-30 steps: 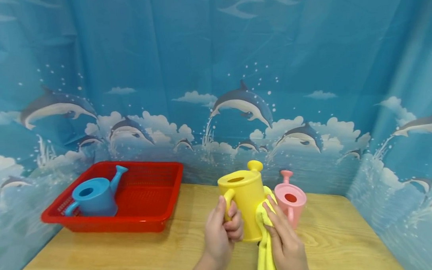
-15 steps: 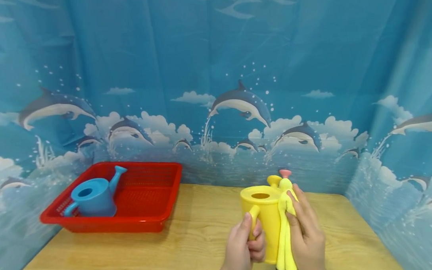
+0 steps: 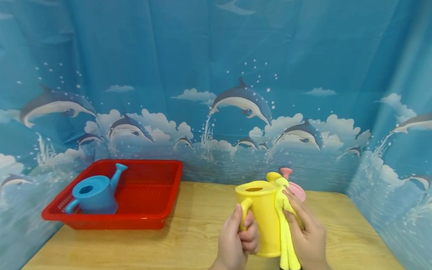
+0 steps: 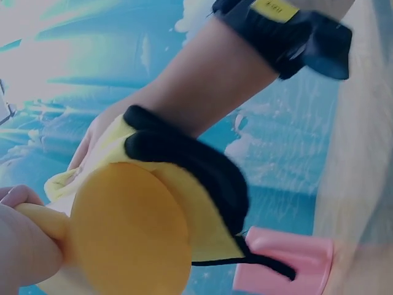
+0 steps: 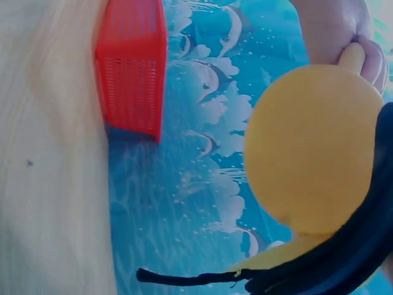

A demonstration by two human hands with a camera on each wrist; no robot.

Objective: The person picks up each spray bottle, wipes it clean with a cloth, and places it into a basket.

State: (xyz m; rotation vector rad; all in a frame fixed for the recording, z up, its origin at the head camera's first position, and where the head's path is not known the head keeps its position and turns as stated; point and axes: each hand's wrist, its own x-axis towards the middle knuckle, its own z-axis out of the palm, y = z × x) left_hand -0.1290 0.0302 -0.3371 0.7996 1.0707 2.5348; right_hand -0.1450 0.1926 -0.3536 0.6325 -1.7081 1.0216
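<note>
My left hand (image 3: 237, 241) grips the handle of a yellow watering can (image 3: 263, 228), held above the table. Against the can's right side, my right hand (image 3: 309, 235) holds a yellow cloth (image 3: 287, 239) with a dark edge. The cloth hangs down in folds and covers the lower part of the can's spout. In both wrist views the can's round base (image 4: 132, 233) faces the camera, with the cloth's black trim (image 5: 344, 264) beside it. Behind the right hand stands a pink watering can (image 3: 297, 191), mostly hidden.
At the left of the wooden table (image 3: 134, 253) sits a red basket (image 3: 158, 222) with a blue watering can (image 3: 96, 196) inside. A blue curtain (image 3: 199, 64) printed with dolphins hangs behind and along the sides.
Both hands, with the yellow watering can and cloth, moved right and lower, then slightly back up and left. The cloth slid up the can's side toward the spout. The pink can became mostly hidden.
</note>
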